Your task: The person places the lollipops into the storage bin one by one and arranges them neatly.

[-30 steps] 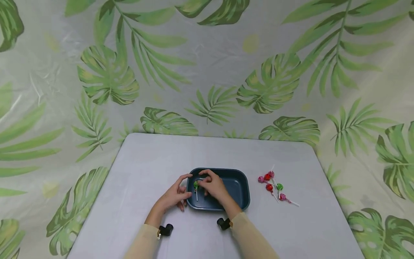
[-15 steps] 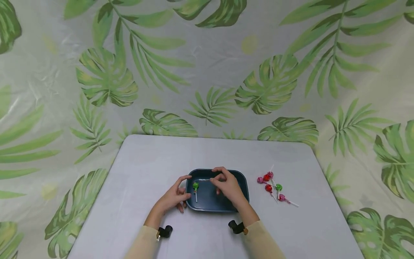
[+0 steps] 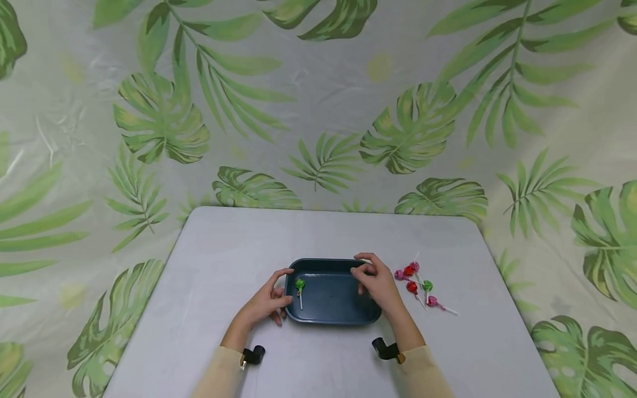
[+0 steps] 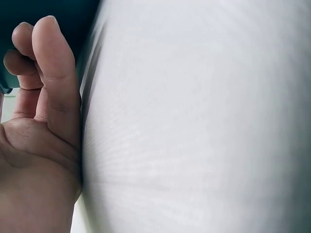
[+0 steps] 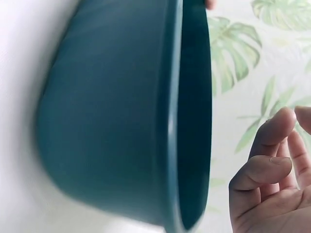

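Note:
A dark blue rectangular tray [image 3: 330, 320] stands on the white table. My left hand [image 3: 264, 301] holds its left end, with index finger and thumb at the rim and the other fingers curled against the outer wall. Inside the tray, near that end, lies a green lollipop [image 3: 300, 283] with its white stick towards me. My right hand [image 3: 378, 284] is over the tray's right end with fingers loosely bent. In the right wrist view, nothing shows between the thumb [image 5: 272, 167] and fingers, and the tray's outer wall [image 5: 107, 111] is beside them.
Right of the tray, several lollipops lie in a loose cluster on the table: a green one [image 3: 427, 285], a red one [image 3: 412, 287] and a pink one [image 3: 432, 301] among them. A leaf-patterned curtain [image 3: 323, 110] hangs behind the table's back edge.
My right hand has moved right from beside the green lollipop to the tray's right end, leaving that lollipop lying in the tray. My left hand has kept its place.

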Demonstrator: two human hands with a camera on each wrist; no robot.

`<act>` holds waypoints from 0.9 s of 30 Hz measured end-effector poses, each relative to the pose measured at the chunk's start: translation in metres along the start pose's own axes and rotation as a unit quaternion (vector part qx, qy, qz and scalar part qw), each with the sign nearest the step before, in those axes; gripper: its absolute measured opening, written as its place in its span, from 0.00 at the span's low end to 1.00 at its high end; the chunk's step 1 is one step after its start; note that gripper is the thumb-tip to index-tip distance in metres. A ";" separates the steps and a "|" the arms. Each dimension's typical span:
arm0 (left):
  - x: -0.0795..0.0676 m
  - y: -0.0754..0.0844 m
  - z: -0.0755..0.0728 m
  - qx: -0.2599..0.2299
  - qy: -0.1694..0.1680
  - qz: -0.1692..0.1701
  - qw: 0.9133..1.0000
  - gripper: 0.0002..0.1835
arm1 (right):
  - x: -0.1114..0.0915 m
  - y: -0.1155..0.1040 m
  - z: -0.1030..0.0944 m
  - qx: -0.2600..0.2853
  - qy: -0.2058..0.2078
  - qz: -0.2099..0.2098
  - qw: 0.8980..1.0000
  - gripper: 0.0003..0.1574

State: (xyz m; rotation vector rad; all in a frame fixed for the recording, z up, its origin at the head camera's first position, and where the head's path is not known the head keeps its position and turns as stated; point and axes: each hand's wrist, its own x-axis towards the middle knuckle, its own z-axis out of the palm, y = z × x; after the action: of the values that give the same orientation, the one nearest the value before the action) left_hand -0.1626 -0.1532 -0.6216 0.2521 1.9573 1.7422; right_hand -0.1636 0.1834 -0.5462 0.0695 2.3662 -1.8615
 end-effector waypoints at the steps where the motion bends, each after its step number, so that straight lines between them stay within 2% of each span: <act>1: 0.000 0.000 0.000 0.001 0.000 0.001 1.000 0.42 | -0.001 0.001 -0.003 0.002 0.002 0.003 1.000 0.21; 12: 0.001 0.002 0.000 -0.008 0.000 0.002 1.000 0.42 | -0.009 0.015 -0.040 0.029 0.034 0.024 0.999 0.21; 20: 0.001 0.002 0.000 0.000 -0.003 0.000 1.000 0.43 | -0.018 0.036 -0.074 0.003 0.076 0.043 0.996 0.25; 27: 0.000 0.000 0.000 0.001 -0.002 0.005 1.000 0.43 | -0.024 0.061 -0.102 -0.029 0.113 0.080 0.990 0.28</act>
State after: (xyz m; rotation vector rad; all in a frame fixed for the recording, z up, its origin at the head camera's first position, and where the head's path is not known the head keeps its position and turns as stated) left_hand -0.1626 -0.1529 -0.6214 0.2656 1.9584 1.7440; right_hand -0.1402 0.2977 -0.5784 0.4750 2.4719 -1.7935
